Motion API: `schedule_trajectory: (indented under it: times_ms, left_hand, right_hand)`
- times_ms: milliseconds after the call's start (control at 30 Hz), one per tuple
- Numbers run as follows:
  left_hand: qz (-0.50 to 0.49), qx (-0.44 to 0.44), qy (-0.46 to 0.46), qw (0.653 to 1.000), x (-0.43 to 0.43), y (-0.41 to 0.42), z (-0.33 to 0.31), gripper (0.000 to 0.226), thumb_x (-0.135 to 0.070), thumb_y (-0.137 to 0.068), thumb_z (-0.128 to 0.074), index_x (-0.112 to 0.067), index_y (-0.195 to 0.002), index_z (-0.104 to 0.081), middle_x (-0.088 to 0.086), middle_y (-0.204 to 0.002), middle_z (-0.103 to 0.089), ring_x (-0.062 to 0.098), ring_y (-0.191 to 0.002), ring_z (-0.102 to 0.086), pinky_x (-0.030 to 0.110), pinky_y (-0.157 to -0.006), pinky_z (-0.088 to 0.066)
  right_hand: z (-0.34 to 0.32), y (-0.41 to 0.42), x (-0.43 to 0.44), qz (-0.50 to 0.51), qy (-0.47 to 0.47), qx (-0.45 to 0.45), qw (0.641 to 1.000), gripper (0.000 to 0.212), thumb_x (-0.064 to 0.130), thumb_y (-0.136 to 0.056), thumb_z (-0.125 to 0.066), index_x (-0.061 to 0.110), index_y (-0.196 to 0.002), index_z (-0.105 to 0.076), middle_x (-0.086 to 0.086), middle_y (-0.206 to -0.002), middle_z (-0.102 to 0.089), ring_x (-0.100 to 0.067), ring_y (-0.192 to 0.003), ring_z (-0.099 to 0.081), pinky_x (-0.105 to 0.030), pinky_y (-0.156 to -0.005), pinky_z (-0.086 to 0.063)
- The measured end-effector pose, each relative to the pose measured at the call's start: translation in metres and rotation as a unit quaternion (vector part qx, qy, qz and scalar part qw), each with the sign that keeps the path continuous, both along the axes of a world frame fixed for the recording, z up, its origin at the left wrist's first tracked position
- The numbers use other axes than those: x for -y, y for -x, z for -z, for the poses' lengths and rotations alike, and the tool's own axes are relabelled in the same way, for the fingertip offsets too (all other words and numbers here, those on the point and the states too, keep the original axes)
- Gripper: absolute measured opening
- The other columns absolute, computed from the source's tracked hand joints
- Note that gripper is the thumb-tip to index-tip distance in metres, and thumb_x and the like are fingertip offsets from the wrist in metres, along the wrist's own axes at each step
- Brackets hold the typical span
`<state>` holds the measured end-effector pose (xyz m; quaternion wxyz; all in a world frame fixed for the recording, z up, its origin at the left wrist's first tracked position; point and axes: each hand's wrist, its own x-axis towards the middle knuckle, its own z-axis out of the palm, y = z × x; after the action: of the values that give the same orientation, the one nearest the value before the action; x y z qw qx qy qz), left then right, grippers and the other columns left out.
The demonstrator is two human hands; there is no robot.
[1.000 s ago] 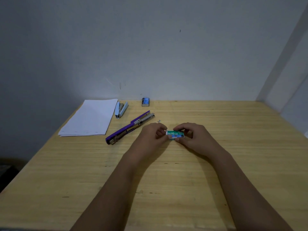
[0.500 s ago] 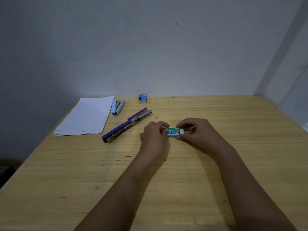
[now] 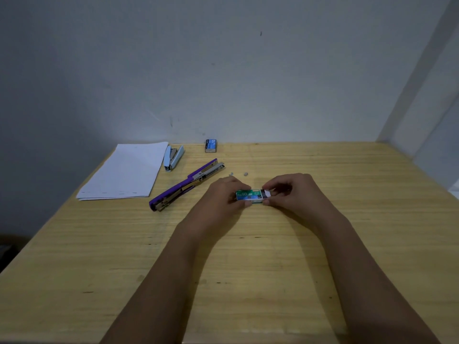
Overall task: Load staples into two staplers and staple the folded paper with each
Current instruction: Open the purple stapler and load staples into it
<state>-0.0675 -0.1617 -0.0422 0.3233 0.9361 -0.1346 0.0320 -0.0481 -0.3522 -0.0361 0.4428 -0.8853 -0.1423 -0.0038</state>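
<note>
A small green staple box (image 3: pixel 249 196) sits between both hands at the middle of the wooden table (image 3: pixel 248 256). My left hand (image 3: pixel 222 198) grips its left end. My right hand (image 3: pixel 294 192) pinches the white inner tray sticking out of its right end. A purple stapler (image 3: pixel 186 185) lies swung open flat to the left of my hands. Further back a light blue stapler (image 3: pixel 173 157) lies beside the folded white paper (image 3: pixel 128 171).
A blue staple box (image 3: pixel 211 145) stands at the table's back edge against the wall. Two small pale bits (image 3: pixel 239 174) lie on the wood just behind my hands. The table's left edge drops off beyond the paper.
The white inner tray has slid out of the green box's right end, drawn by my right hand. Both hands stay on the box.
</note>
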Motion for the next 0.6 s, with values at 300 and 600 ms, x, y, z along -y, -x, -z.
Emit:
schedule_trajectory:
  times_ms: [300, 600]
  left_hand:
    - [-0.020, 0.009, -0.001, 1.000, -0.008, -0.003, 0.002, 0.040, -0.026, -0.087, -0.062, -0.022, -0.127, -0.055, -0.004, -0.122, -0.052, 0.004, -0.106, -0.044, 0.010, -0.073, -0.033]
    - [-0.016, 0.005, 0.028, 0.999, -0.010, -0.002, 0.001, 0.037, -0.024, -0.087, -0.062, -0.023, -0.124, -0.055, -0.003, -0.125, -0.056, 0.002, -0.106, -0.043, 0.007, -0.074, -0.034]
  right_hand:
    - [0.000, -0.002, -0.004, 0.008, -0.038, -0.012, 0.999, 0.018, 0.006, -0.074, -0.074, 0.018, -0.083, -0.065, 0.006, -0.094, -0.067, -0.003, -0.081, -0.068, -0.024, -0.073, -0.058]
    - [0.006, -0.003, -0.013, -0.016, 0.005, 0.045, 0.999, 0.012, 0.012, -0.084, -0.061, 0.021, -0.077, -0.064, 0.006, -0.084, -0.066, -0.007, -0.085, -0.062, -0.015, -0.070, -0.047]
